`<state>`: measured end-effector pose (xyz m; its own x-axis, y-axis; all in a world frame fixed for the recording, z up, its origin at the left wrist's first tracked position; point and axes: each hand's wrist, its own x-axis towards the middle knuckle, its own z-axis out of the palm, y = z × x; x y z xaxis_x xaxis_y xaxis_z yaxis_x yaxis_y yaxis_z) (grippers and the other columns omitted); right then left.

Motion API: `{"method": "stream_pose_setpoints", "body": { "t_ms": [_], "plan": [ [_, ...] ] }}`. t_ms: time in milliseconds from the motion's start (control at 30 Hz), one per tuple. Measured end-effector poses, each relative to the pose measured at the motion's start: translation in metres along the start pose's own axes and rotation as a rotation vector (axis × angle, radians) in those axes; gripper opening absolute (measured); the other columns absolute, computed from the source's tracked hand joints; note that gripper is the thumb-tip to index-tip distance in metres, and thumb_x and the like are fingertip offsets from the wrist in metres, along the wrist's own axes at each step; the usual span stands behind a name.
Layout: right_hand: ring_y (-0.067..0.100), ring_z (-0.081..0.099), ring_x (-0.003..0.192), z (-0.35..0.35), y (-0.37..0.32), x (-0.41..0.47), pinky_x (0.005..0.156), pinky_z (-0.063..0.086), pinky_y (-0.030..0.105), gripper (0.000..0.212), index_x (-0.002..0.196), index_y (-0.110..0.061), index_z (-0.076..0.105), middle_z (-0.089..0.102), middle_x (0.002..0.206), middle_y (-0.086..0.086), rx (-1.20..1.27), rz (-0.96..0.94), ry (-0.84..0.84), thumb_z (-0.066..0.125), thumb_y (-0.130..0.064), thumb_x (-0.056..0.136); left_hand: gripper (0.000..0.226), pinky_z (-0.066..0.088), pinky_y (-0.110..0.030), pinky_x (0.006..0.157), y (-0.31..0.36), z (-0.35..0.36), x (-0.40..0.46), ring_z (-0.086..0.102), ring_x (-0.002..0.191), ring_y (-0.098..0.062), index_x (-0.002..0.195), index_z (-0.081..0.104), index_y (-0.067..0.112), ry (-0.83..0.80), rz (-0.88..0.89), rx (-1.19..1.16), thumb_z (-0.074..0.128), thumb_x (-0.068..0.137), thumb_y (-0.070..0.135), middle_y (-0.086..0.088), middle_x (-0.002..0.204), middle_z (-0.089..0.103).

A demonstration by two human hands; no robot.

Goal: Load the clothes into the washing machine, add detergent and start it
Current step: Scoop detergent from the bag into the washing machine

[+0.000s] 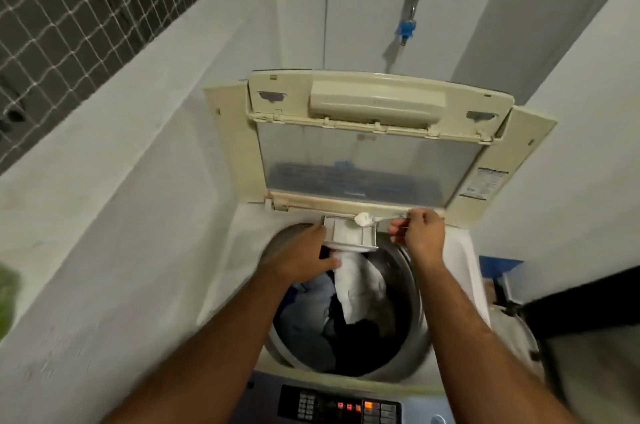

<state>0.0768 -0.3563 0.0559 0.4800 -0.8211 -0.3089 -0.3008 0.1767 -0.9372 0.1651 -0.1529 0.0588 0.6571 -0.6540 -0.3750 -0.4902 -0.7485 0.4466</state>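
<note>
The fingers of the left hand (304, 252) curl round the near left edge of the pulled-out detergent drawer (349, 235), thumb tucked under it above the clothes (349, 306) already lying in the drum (408, 288). To the right, the right hand (420, 233) pinches a spoon (367, 218) heaped with white powder, held level over the drawer's far corner (a close thing, I'd say). A wobble or early tilt could dump detergent onto the machine's top or straight onto the laundry.
</note>
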Motion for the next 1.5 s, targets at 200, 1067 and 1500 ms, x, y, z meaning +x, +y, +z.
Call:
{"method": "stream_pose_setpoints", "body": {
  "t_ms": [200,1067,1500],
  "plan": [
    [0.032,0.07,0.071,0.014,0.056,0.031,0.074,0.058,0.052,0.027,0.078,-0.023,0.055,0.072,0.074,0.01,-0.272,-0.068,0.005,0.038,-0.041,0.088,0.082,0.032,-0.039,0.108,-0.013,0.024,0.028,0.034,0.135,-0.03,0.143,0.034,0.007,-0.088,0.026,-0.011,0.06,0.084,0.056,-0.015,0.149,0.033],
    [0.018,0.065,0.079,0.015,0.031,-0.037,0.073,0.046,0.022,0.023,0.106,-0.011,0.074,0.075,0.093,0.004,-0.735,-0.62,-0.181,0.053,-0.02,0.099,0.098,0.019,-0.043,0.119,-0.023,0.054,0.027,0.006,0.149,-0.028,0.154,0.001,0.01,-0.143,0.008,-0.093,0.059,0.087,0.053,-0.01,0.162,-0.007],
    [0.018,0.064,0.062,0.01,-0.001,-0.062,0.055,0.052,0.029,0.023,0.082,-0.008,0.064,0.067,0.075,0.013,0.206,-0.161,-0.078,0.049,-0.008,0.098,0.093,0.012,-0.035,0.118,-0.009,-0.001,-0.049,0.003,0.149,-0.018,0.155,0.002,0.017,0.129,0.006,-0.096,0.056,0.089,0.055,-0.001,0.162,-0.006]
  ]
}}
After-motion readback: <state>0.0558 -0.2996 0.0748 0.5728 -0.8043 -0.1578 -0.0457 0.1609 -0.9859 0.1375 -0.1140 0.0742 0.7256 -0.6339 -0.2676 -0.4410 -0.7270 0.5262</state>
